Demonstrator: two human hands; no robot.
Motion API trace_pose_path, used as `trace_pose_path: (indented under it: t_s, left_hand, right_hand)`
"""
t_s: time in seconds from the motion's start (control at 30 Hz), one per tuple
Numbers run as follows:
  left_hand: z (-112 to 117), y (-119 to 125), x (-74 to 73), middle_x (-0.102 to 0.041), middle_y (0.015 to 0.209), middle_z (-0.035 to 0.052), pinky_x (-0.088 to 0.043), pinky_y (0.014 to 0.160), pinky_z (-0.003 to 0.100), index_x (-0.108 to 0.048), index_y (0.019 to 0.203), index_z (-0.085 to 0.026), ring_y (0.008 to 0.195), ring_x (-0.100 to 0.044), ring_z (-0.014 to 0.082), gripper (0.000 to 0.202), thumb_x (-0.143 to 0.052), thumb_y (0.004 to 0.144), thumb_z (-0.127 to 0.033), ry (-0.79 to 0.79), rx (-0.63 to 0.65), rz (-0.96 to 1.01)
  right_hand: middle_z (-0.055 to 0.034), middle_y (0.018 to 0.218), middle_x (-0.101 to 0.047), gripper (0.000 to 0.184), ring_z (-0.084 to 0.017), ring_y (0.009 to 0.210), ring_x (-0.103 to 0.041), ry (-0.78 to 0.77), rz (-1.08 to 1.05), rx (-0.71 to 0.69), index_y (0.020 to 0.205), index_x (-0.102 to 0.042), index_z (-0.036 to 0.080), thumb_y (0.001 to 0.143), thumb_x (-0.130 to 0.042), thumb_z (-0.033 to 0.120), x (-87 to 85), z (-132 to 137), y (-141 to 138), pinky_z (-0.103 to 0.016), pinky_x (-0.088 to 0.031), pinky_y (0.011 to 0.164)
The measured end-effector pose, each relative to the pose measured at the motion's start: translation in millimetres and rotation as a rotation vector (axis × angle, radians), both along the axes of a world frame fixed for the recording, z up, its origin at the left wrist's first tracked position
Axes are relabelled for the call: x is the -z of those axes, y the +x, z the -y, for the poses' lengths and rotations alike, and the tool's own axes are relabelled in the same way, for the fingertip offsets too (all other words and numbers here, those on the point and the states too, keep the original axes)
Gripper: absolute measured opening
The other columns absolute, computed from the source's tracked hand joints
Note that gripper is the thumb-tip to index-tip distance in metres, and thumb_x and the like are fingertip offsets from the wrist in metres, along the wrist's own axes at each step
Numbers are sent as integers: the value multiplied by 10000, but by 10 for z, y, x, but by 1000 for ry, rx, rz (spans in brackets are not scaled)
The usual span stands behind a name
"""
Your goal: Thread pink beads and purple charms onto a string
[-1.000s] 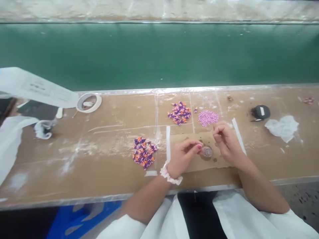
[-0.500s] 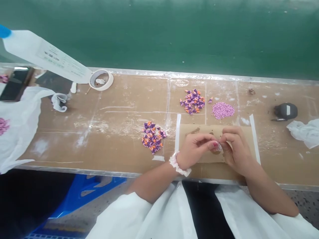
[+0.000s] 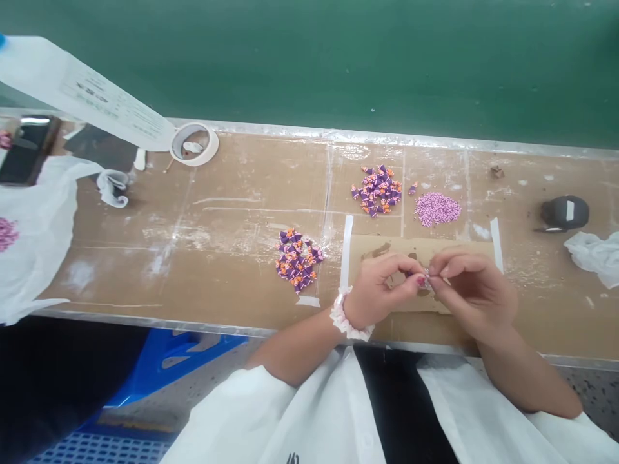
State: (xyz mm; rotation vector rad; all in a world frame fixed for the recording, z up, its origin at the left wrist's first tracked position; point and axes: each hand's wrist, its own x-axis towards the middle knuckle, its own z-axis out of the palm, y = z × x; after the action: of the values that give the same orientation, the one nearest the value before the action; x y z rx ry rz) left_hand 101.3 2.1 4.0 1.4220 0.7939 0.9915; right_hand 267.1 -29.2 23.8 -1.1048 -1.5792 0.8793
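My left hand [image 3: 387, 287], with a white scrunchie [image 3: 344, 317] on its wrist, pinches a tiny purple and whitish piece [image 3: 426, 280] whose exact kind is too small to tell. Thumb and index finger of my right hand [image 3: 471, 290] are pressed together against the same spot; whatever lies between them is hidden. Both hands are over a brown card [image 3: 367, 245] taped to the table. Beyond them lie a pile of small purple and orange figures [image 3: 378, 192] and a heap of pink beads [image 3: 438, 209]. A second pile of such figures [image 3: 297, 261] lies left of the card.
At the far left stand a white bottle [image 3: 97, 96] and a tape roll [image 3: 210, 148], near a phone [image 3: 26, 151] and a white plastic bag [image 3: 43, 225] with pink bits. A black rounded object [image 3: 565, 212] and crumpled white plastic [image 3: 592, 254] lie right. A blue stool [image 3: 159, 361] stands below.
My right hand has turned, its palm and thumb now showing more, while its fingertips stay at the piece. The left hand barely moves. The whole view has shifted slightly.
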Motion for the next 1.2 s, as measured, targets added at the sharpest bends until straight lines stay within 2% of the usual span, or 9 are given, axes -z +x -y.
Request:
trace_pose_path:
  t_s: [0.23,0.37,0.57,0.7,0.83,0.97,1.07,1.2]
  left_hand:
    - [21,10,19,-686,736,44,-518,681,265,-638,778,-196,692,-624,136,166,-545,894,-273,194,-29,-117]
    - [28,22,40,-668,731,56,-514,689,274,-637,778,-196,694,-606,140,180,-516,902,-246,333,-68,-189]
    - [3,18,53,-659,743,71,-513,726,296,-668,769,-207,738,-614,162,227,-489,902,-253,387,-34,-304]
    - [-22,1,60,-658,736,74,-502,700,282,-682,805,-195,721,-611,161,208,-500,904,-220,538,-43,-360]
    - [-30,10,96,-665,752,62,-513,697,251,-655,828,-170,717,-619,139,143,-532,900,-179,698,-105,-329]
    - [-35,42,147,-657,747,36,-526,715,232,-616,875,-149,714,-615,113,51,-576,893,-176,739,-191,-225]
    - [-48,50,160,-670,782,38,-525,729,213,-610,932,-139,727,-614,100,61,-565,900,-164,687,-250,-195]
    - [-50,43,160,-681,873,45,-516,755,188,-591,1029,-142,789,-631,86,135,-494,937,-154,554,-251,-170]
  right_hand:
    - [-11,807,-582,264,-139,736,-591,-69,-77,-40,906,-513,245,816,-592,10,-6,-9,9,-249,-496,571]
    - [-4,808,-576,282,-132,729,-586,-54,-38,-63,919,-506,246,812,-585,-2,-9,-21,19,-254,-488,587]
    - [-4,829,-577,278,-139,729,-580,-48,36,-84,966,-517,259,825,-590,31,9,-37,66,-274,-501,606]
    - [-12,853,-585,263,-144,742,-586,-88,58,-117,1002,-523,260,845,-584,57,14,-43,105,-282,-524,619]
    - [-15,841,-584,221,-138,724,-582,-123,30,-124,986,-520,249,863,-573,74,-15,-52,93,-267,-517,585]
    - [-3,817,-565,250,-132,720,-579,-121,-6,-92,999,-500,255,857,-564,60,-71,-60,116,-256,-502,585]
    - [0,826,-553,255,-133,715,-568,-115,161,-83,1009,-486,257,849,-567,76,-111,-66,210,-267,-501,617]
    - [-1,793,-550,171,-142,672,-554,-79,618,-97,971,-491,230,849,-557,130,-155,-60,315,-279,-470,621]
